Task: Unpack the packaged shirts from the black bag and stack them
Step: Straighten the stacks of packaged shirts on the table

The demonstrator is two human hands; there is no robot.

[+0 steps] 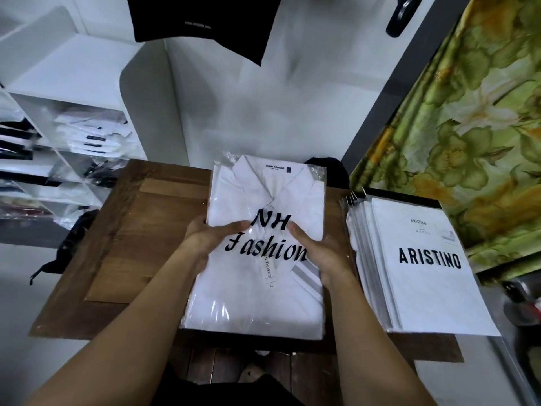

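The packaged shirt [257, 288] lay over the wooden table [131, 230], collar end away from the person, long axis running straight out. The left hand [202, 244] and right hand [322, 256] each gripped 1 long edge at mid-length, thumbs on top. The ARISTINO stack [424, 259] lay just beside it on the right, nearer the right hand
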